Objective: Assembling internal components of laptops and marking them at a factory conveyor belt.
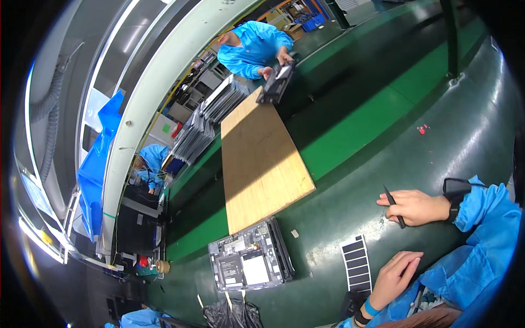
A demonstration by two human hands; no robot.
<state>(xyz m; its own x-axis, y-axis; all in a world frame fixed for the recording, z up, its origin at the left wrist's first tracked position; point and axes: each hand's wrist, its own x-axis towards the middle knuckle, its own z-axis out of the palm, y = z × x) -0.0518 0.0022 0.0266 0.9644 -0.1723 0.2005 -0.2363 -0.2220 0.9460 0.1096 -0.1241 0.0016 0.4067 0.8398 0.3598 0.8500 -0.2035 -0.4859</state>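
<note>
My right hand (pixel 416 206) is closed around a thin black pointed tool (pixel 394 205) and rests on the dark green belt (pixel 470 136); a black band sits on its wrist. Lower down, my left hand (pixel 396 279) lies flat on the belt, fingers apart and holding nothing, with a blue strap around the wrist. Just left of it is a white sheet carrying several black strips (pixel 356 263). Further left lies an opened grey device (pixel 249 262) with its inner boards showing, out of reach of both hands.
A long wooden board (pixel 262 158) lies on the belt beyond the device. At its far end a co-worker in blue (pixel 251 49) holds another dark device (pixel 276 83). Stacks of grey panels (pixel 210 117) stand beside the board. Black bags (pixel 229 315) lie at the bottom edge.
</note>
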